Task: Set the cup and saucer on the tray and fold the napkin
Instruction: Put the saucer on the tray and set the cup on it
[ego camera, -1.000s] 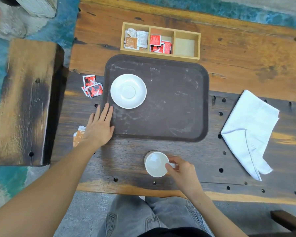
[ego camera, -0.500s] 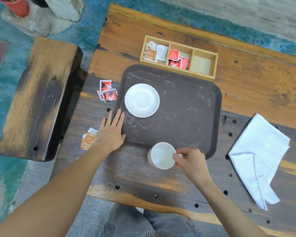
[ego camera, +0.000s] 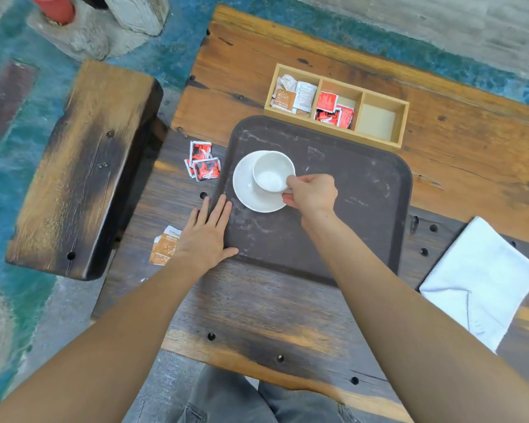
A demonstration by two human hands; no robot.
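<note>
1. Two hands reach out over the wooden table (ego camera: 257, 303). Both arms are stretched forward, and the right arm goes farther.
2. The right hand (ego camera: 313, 193) has its fingers curled. It pinches the white cup (ego camera: 271, 175) at the handle side. The fingers hide the handle.
3. The cup is just left of the right hand, open side up, over the white saucer (ego camera: 245, 193). I cannot tell if it sits on the saucer or is a bit above it.
4. The saucer lies on the dark tray (ego camera: 348, 209), just left of the right hand.
5. The left hand (ego camera: 206, 236) lies flat, palm down, on the tray's left edge. Its fingers are straight and close together, and the thumb sticks out to the side.
6. The white napkin (ego camera: 483, 279) lies on the table, well to the right of the right hand and off the tray.
7. Some red packets (ego camera: 203, 161) lie past the left fingertips. An orange packet (ego camera: 165, 248) lies just left of the left hand.
</note>
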